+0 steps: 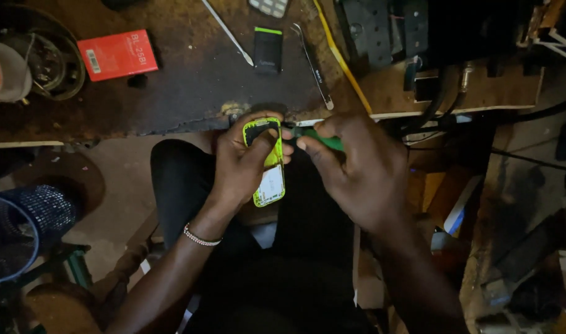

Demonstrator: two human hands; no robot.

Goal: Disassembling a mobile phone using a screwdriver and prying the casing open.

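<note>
A left hand (242,164) grips a small lime-green phone shell (267,162) over the lap, just off the near edge of the worn, dark tabletop (190,86). The shell is a glossy plastic slab with rounded corners, its long axis running upright, top end toward the tabletop. Beside it, the right hand (357,170) pinches a green-handled tool (317,137), its tip meeting the shell's top right corner.
</note>
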